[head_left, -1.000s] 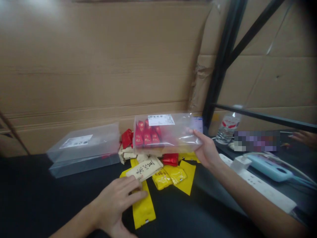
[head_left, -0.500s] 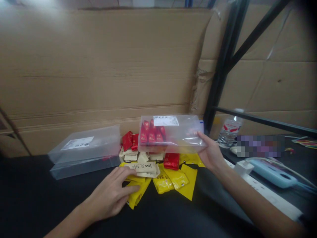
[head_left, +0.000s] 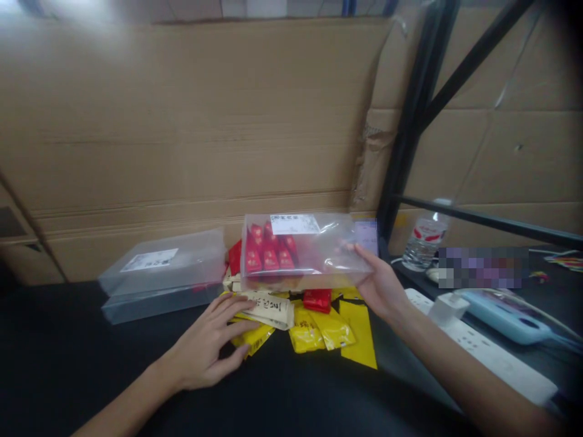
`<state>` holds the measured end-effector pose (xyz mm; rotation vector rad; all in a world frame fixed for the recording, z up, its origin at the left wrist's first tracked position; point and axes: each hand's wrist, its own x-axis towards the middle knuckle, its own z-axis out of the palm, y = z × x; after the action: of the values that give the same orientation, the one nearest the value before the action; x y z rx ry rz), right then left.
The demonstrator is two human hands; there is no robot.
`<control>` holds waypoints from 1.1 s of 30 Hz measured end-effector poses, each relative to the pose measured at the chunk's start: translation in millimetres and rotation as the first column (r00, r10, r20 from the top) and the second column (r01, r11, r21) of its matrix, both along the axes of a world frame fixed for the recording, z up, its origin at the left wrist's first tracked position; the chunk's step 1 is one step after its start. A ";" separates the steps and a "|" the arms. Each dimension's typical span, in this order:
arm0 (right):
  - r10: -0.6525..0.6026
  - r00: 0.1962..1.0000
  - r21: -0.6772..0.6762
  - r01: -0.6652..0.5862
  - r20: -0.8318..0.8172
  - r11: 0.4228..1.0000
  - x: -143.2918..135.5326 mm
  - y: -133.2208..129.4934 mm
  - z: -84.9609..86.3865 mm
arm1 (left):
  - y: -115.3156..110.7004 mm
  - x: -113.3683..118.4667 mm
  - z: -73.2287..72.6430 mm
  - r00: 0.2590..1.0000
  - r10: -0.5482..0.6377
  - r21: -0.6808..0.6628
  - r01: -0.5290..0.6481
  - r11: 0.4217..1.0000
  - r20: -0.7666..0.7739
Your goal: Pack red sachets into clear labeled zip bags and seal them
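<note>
**Two hands on the packet job: box lifted, beige packet under the fingers**

Both hands are in view. Right hand (head_left: 380,282) has its grip closed on the right end of the clear plastic box (head_left: 303,252), thumb on the near side, fingers behind. Box is held off the tabletop (head_left: 68,364), above the pile of packets (head_left: 314,318), with red packets (head_left: 268,252) stacked in its left half and a white label (head_left: 294,223) on top.

Change over the last second: the box has shifted slightly left and now tilts toward the camera. Left hand (head_left: 207,346) has slid up-right along the pile. The long yellow packet that lay flat under it is now bunched up below the beige one.

Judgement: the box is being presented for loading, and the beige packet (head_left: 268,306) looks like the next one picked. It is not lifted yet.

Left grip is loosely open, fingers spread flat, fingertips on the left edge of the beige packet and on the yellow packet (head_left: 252,337) beneath. Nothing is pinched. From the left hand, the beige packet sits at 2 o'clock, touching; the box is further out at 1 o'clock, just above the pile.

Second clear box (head_left: 159,273) rests closed at 10 o'clock. Power strip (head_left: 483,346) and water bottle (head_left: 421,240) are out at 3 o'clock.
</note>
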<state>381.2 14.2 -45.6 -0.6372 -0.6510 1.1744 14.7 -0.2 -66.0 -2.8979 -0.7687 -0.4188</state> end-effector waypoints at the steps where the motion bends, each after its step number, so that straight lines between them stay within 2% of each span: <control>1: 0.010 1.000 -0.003 -0.010 -0.002 1.000 -2.2 -1.3 0.0 | -1.3 0.4 2.0 1.000 0.006 -0.008 -0.006 1.000 0.003; 7: 0.093 0.996 -0.052 -0.093 0.002 0.994 -18.1 -9.7 -3.4 | 1.6 -0.6 1.2 0.987 -0.006 -0.019 0.009 1.000 0.159; 9: 0.129 0.992 -0.062 -0.128 0.008 0.990 -24.2 -13.4 -4.5 | 4.9 -3.9 -1.1 0.947 0.023 -0.133 0.021 0.991 0.322; 10: 0.142 0.990 -0.065 -0.141 0.012 0.988 -27.0 -15.1 -5.0 | 6.8 -5.9 -1.8 0.896 0.077 -0.241 0.034 0.970 0.437; 12: 0.161 0.987 -0.067 -0.160 0.019 0.985 -31.4 -17.9 -6.1 | 10.9 -9.7 -1.9 0.742 0.240 -0.452 0.095 0.887 0.626; 14: 0.164 0.986 -0.065 -0.162 0.029 0.985 -34.0 -19.2 -7.2 | 14.6 -12.2 0.0 0.588 0.389 -0.567 0.148 0.810 0.709; 15: 0.163 0.986 -0.061 -0.161 0.036 0.985 -34.8 -19.5 -7.8 | 16.0 -12.8 1.5 0.529 0.435 -0.589 0.159 0.793 0.728; 17: 0.162 0.985 -0.045 -0.160 0.052 0.986 -36.3 -20.0 -8.3 | 16.9 -13.0 5.1 0.438 0.498 -0.617 0.186 0.764 0.749; 19: 0.159 0.984 -0.013 -0.158 0.081 0.987 -39.1 -21.4 -7.9 | 15.7 -12.4 8.5 0.352 0.563 -0.658 0.276 0.701 0.748; 21: 0.163 0.979 0.015 -0.166 0.125 0.986 -43.7 -24.1 -6.5 | 13.9 -11.8 10.9 0.287 0.614 -0.676 0.382 0.630 0.735; 23: 0.175 0.968 0.031 -0.184 0.181 0.982 -48.6 -27.3 -5.0 | 12.9 -11.7 13.8 0.252 0.650 -0.685 0.426 0.591 0.717; 25: 0.177 0.955 0.043 -0.192 0.237 0.980 -51.7 -30.3 -4.4 | 11.2 -11.6 20.1 0.264 0.674 -0.717 0.374 0.588 0.690; 27: 0.158 0.940 0.055 -0.183 0.302 0.982 -51.6 -32.9 -4.6 | 5.8 -12.1 32.3 0.262 0.717 -0.762 0.286 0.582 0.646; 30: 0.128 0.890 0.094 -0.186 0.438 0.978 -47.8 -38.0 -4.7 | -12.2 -18.9 57.3 0.206 0.764 -0.791 0.163 0.589 0.612; 33: 0.115 0.805 0.170 -0.259 0.581 0.951 -47.2 -46.7 -2.2 | -33.2 -41.9 72.0 0.181 0.808 -0.826 0.190 0.530 0.560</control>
<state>334.1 -32.5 -47.7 -0.7279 -1.3760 1.0601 -27.2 -33.4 6.0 -2.3481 -2.2963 -2.5343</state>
